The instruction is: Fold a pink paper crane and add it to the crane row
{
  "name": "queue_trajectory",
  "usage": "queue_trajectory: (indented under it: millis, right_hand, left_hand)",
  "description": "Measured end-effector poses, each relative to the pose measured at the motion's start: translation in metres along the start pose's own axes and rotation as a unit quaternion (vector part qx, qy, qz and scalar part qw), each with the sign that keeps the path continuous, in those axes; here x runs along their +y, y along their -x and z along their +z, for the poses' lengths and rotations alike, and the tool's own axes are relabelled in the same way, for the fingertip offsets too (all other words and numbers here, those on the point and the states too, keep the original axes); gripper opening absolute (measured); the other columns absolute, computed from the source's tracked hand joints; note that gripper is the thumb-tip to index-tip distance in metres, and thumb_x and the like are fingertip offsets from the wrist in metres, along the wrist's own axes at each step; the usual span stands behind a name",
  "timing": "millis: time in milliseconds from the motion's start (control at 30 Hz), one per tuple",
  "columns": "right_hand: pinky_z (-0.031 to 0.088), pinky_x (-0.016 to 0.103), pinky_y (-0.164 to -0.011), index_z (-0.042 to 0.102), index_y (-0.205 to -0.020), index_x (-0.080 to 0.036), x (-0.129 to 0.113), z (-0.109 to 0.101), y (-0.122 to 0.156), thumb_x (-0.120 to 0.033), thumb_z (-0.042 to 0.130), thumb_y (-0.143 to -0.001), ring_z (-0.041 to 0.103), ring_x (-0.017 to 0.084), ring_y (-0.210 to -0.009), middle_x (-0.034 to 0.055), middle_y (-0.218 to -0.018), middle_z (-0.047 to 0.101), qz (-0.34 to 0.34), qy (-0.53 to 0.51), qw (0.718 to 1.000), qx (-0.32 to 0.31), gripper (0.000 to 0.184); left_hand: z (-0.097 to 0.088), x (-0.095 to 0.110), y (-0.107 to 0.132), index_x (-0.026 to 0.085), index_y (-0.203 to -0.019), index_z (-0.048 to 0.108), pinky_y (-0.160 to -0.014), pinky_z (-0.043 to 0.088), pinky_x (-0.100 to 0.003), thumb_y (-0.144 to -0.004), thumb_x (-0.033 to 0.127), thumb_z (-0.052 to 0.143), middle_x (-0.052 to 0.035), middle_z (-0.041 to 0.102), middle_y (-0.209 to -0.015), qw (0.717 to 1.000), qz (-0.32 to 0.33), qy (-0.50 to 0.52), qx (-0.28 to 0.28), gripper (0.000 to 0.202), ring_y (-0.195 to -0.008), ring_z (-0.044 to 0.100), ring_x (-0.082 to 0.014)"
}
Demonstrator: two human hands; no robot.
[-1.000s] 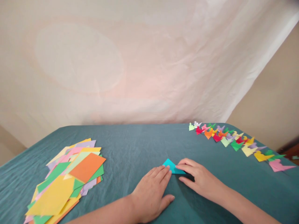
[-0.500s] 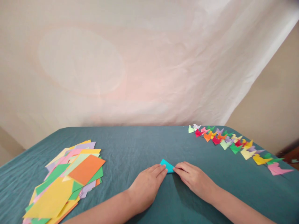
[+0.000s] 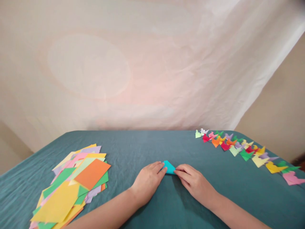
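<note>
A small folded sheet of turquoise origami paper (image 3: 169, 168) lies between my hands at the middle of the cloth-covered table. It has a slanted upper right edge and a point at the right. My left hand (image 3: 148, 182) grips its left end, fingers bent and thumb at the lower edge. With fingertips pinched together, my right hand (image 3: 194, 182) holds the right corner. My fingertips cover both ends of the paper.
To the left lies a loose pile of coloured paper sheets (image 3: 58, 203), an orange sheet (image 3: 92, 173) on its right side. Rows of small folded paper birds (image 3: 238, 149) run along the right edge of the dark green tablecloth (image 3: 147, 146). A pale sheet (image 3: 152, 63) hangs behind.
My left fingers have slid off the front of the paper toward its left end, showing more of its face. The pinched right corner has shifted slightly left. The view has turned a little.
</note>
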State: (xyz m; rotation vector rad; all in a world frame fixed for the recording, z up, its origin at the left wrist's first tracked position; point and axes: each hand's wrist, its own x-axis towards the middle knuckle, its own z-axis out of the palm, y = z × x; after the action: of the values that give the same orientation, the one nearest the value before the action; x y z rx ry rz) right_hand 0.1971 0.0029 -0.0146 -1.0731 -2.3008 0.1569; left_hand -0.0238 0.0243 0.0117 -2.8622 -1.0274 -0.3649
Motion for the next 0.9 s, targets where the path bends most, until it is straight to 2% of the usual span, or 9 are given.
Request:
queue_trajectory:
  millis: [133,300,533,733,900]
  right_hand:
    - [0.049,0.03,-0.082,0.059,-0.106,-0.02,-0.001,0.003,0.001,-0.008,0.04,-0.086,0.056,0.017,-0.093,0.0077,-0.104,0.055,0.021,-0.047,0.999,0.009,0.03]
    - [0.048,0.028,-0.081,0.06,-0.103,-0.021,-0.003,0.003,-0.005,-0.008,0.039,-0.087,0.056,0.015,-0.092,0.0065,-0.104,0.055,0.039,-0.101,0.994,0.001,0.03]
    - [0.048,0.026,-0.075,0.064,-0.1,-0.022,-0.005,-0.005,-0.026,-0.012,0.043,-0.086,0.058,0.014,-0.082,0.0044,-0.092,0.059,0.071,-0.153,0.985,-0.044,0.027]
    - [0.047,0.026,-0.073,0.067,-0.095,-0.022,0.0,-0.001,-0.031,-0.018,0.045,-0.087,0.058,0.014,-0.078,0.0046,-0.089,0.062,0.101,-0.18,0.978,-0.041,0.023]
    - [0.047,0.027,-0.075,0.067,-0.096,-0.022,0.004,0.001,-0.027,-0.021,0.046,-0.088,0.058,0.014,-0.08,0.0047,-0.092,0.062,0.107,-0.19,0.975,-0.039,0.023]
  left_hand:
    - [-0.003,0.001,0.001,0.015,-0.111,0.054,-0.09,0.047,-0.038,-0.087,0.014,0.046,-0.0123,0.056,-0.118,0.999,-0.008,-0.027,0.02,0.025,-0.108,0.054,-0.0225]
    - [-0.007,0.006,0.003,0.015,-0.109,0.054,-0.082,0.05,-0.036,-0.088,0.014,0.045,-0.011,0.058,-0.114,0.999,-0.01,-0.047,0.003,0.024,-0.101,0.057,-0.0228]
    - [0.007,0.008,0.008,0.012,-0.119,0.049,-0.097,0.04,-0.035,-0.088,0.013,0.04,-0.0123,0.05,-0.126,0.999,0.012,-0.045,0.026,0.032,-0.117,0.047,-0.0222]
    - [0.009,0.01,0.009,0.011,-0.122,0.047,-0.094,0.043,-0.035,-0.089,0.013,0.036,-0.0135,0.051,-0.126,0.999,0.011,-0.036,0.015,0.035,-0.113,0.051,-0.0216]
    - [0.01,0.01,0.007,0.012,-0.121,0.046,-0.092,0.043,-0.034,-0.088,0.014,0.038,-0.0108,0.054,-0.122,0.999,0.003,-0.029,0.02,0.034,-0.11,0.052,-0.0201]
